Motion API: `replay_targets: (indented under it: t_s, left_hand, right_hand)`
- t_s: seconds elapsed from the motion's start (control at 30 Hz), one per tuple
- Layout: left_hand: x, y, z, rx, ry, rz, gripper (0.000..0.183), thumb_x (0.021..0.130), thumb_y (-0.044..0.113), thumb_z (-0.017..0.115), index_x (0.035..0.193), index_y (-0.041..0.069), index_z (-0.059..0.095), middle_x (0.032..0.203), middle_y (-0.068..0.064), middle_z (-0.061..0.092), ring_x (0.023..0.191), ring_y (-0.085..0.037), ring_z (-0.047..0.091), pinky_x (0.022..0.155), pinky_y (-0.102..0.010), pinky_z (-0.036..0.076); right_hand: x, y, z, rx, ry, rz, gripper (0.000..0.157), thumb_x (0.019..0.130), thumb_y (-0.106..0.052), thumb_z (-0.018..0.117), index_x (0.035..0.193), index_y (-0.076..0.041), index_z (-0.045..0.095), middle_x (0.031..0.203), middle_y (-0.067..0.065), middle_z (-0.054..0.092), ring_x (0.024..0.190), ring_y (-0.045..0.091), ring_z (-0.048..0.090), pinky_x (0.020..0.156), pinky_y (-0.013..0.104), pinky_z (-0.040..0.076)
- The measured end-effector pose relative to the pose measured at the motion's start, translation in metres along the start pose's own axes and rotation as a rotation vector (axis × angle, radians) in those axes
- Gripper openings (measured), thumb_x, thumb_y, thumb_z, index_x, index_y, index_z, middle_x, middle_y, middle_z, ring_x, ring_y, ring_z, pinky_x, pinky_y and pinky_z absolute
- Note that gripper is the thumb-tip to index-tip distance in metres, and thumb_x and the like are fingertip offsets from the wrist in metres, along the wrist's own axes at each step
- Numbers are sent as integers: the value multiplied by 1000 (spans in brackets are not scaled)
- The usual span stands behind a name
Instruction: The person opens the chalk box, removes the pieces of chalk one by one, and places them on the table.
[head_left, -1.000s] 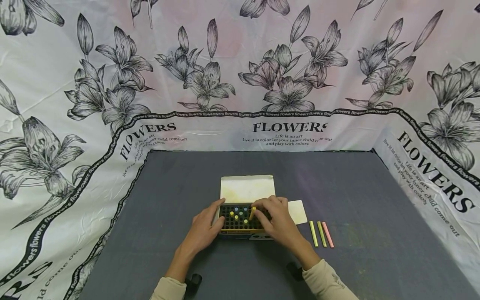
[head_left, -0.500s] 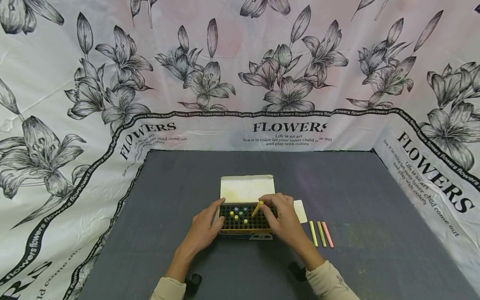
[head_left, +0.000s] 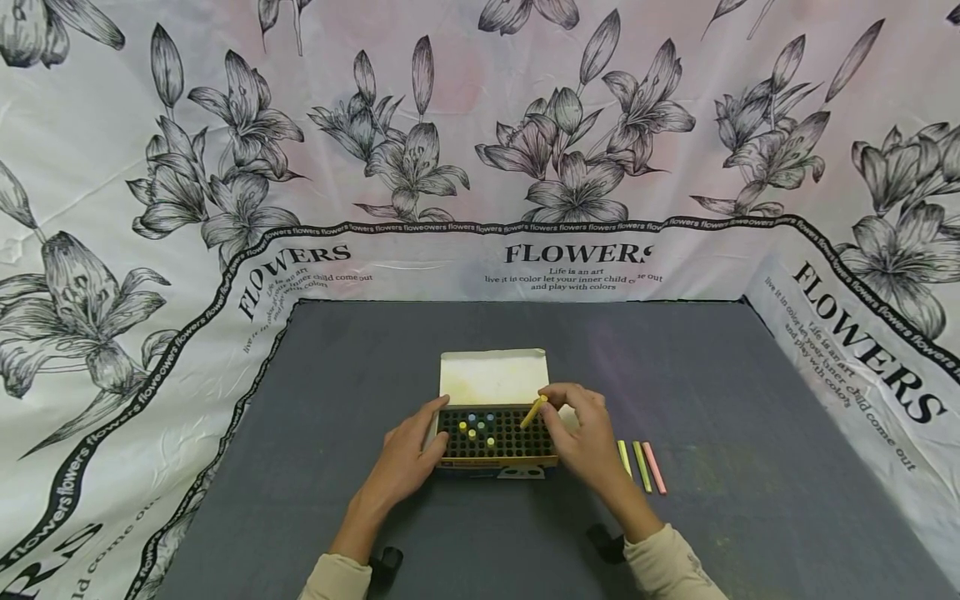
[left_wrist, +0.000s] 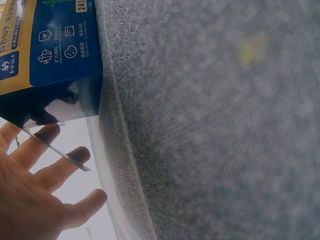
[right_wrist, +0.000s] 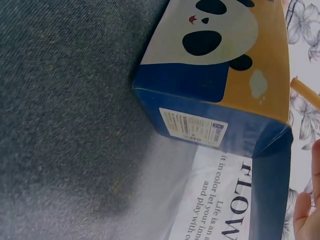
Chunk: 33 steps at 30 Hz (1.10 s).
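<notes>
A chalk box (head_left: pixel 480 464) stands upright with its lid (head_left: pixel 493 377) folded back. Its black grid of holes holds several chalk sticks, yellow, green and blue. My right hand (head_left: pixel 583 429) pinches a yellow chalk stick (head_left: pixel 534 412) between thumb and fingertips, tilted over the grid's right part. The right wrist view catches that chalk (right_wrist: pixel 306 94) beyond the panda-printed box (right_wrist: pixel 195 85). My left hand (head_left: pixel 408 450) rests against the box's left side, thumb near the front corner. In the left wrist view its spread, fairly straight fingers (left_wrist: pixel 65 172) lie by a side flap (left_wrist: pixel 62 152).
On the grey tabletop (head_left: pixel 360 358), right of the box, lie three loose chalks: yellow (head_left: pixel 625 457), yellow-green (head_left: pixel 642 467) and pink (head_left: pixel 655 468). Behind and along the sides rises a white flower-print cloth (head_left: pixel 442 267). A side flap (head_left: pixel 570 417) shows partly behind the right hand.
My right hand has lifted the yellow chalk up from the grid and shifted it to the right, now covering most of the right flap. The left hand has stayed in place.
</notes>
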<state>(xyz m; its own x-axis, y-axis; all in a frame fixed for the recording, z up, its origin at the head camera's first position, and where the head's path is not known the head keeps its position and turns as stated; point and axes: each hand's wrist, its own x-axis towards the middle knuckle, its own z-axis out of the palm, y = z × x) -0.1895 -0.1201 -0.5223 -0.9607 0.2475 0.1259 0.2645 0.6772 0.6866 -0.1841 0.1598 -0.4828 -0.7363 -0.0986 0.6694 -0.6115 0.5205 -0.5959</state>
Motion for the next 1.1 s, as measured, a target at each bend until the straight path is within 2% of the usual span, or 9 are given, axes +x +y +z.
replay_targets:
  t_s: [0.17,0.3,0.4,0.5,0.7,0.83,1.1]
  left_hand:
    - [0,0,1,-2,2,-2,56,103,27,54,157,29,40,87,4,58,75,-12,50,99,-60,36]
    - [-1,1,2,1,18,-3,55,103,28,55,156,29,42,108,-2,68,93,-21,61,102,-62,36]
    - [-1,1,2,0,25,-7,54,103,29,55,156,30,42,121,-4,68,106,-27,63,104,-64,35]
    - [-1,1,2,-5,20,-10,54,103,29,55,156,30,42,114,-3,68,103,-26,63,104,-64,35]
    - [0,1,1,-10,9,-10,54,104,29,54,156,30,41,94,3,63,85,-16,56,102,-62,36]
    - [0,1,0,-8,2,-10,55,104,29,54,157,31,40,90,4,60,81,-13,53,101,-62,37]
    - [0,1,0,-8,4,-8,54,104,28,54,156,30,41,92,4,61,80,-12,52,98,-60,38]
  right_hand:
    - [-1,2,-6,23,29,15,18,86,6,73,103,-1,71,84,2,70,82,20,65,94,40,31]
    - [-2,3,-12,27,51,34,17,88,6,72,103,-3,72,83,3,70,80,18,64,93,38,30]
    - [-3,5,-17,28,67,55,18,89,6,71,103,-5,72,83,4,71,80,15,63,94,37,29]
    - [-2,7,-23,24,83,81,18,89,5,70,103,-6,72,83,4,71,82,10,60,95,35,28]
    - [-1,15,-36,9,125,104,18,88,6,70,102,-5,73,81,6,71,83,3,57,95,35,29]
    - [0,20,-48,-12,145,114,19,88,6,69,104,-5,74,82,9,71,85,1,56,94,36,30]
    - [3,33,-80,-55,156,137,21,90,7,67,107,-4,74,84,13,72,89,-7,54,97,28,27]
